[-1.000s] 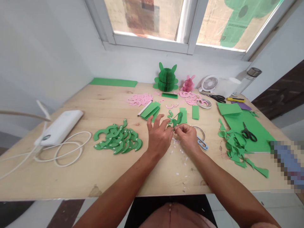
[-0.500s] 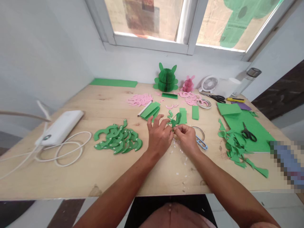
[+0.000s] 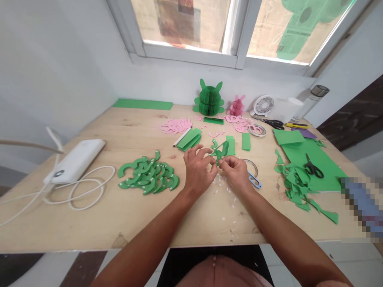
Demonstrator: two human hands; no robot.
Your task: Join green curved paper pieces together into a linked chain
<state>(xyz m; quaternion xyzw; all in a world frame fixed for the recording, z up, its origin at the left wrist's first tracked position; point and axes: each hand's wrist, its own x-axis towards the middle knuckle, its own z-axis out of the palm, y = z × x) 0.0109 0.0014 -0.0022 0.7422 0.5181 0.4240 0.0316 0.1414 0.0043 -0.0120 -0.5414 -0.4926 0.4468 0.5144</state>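
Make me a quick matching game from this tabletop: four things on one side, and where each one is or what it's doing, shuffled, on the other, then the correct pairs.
Things:
1. White box-shaped device
2. Small white fan
3. Nearer black scissors
4. Right hand

Places or states:
A. Lying on the large green sheet
B. Thumb and forefinger together at a green paper piece
C. On the left part of the wooden table
D. At the back, just right of the pink paper figure

Right pairs: 1-C, 2-D, 3-A, 4-B.
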